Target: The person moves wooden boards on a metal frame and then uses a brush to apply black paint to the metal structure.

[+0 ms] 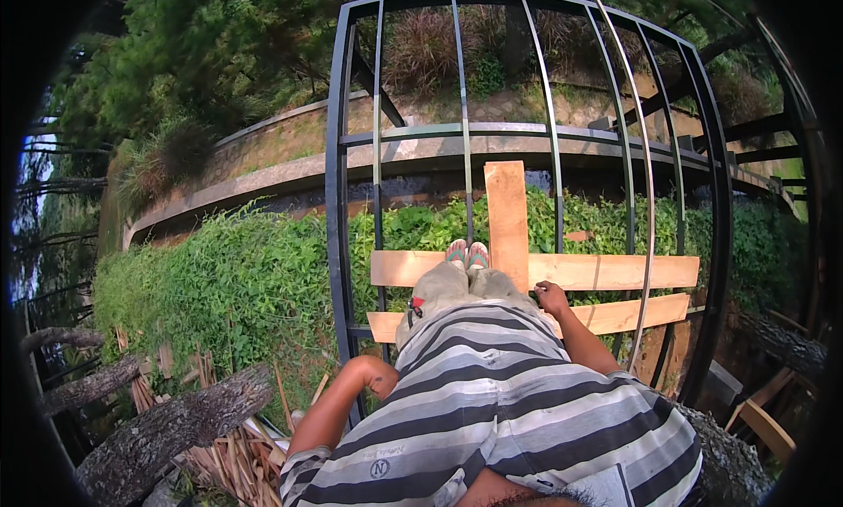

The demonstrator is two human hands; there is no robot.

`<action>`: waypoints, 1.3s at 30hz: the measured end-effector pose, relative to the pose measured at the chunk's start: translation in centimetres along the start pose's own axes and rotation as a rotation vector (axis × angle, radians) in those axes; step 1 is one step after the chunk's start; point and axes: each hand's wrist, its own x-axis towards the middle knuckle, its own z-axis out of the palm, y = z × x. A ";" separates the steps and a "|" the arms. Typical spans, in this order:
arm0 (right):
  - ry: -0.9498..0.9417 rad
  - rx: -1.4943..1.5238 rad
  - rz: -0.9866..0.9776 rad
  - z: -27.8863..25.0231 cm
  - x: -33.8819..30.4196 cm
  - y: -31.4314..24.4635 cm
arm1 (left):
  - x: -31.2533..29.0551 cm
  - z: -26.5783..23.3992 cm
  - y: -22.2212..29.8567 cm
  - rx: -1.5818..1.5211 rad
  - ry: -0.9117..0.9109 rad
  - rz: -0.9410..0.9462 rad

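The right hand [551, 296] is rested on the upright plank [507, 222], fingers curled at its lower edge, apparently to steady it across two horizontal boards [615, 272] on the metal frame [337, 200]. The left hand is hidden behind the torso; its fingers cannot be judged.

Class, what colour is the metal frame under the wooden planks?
Black, seen best in the head view: metal frame, wooden planks.
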 end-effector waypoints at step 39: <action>0.257 0.121 0.112 8.5 -3.2 -1.8 | -14.3 -8.3 -6.2 -0.405 -0.295 -0.471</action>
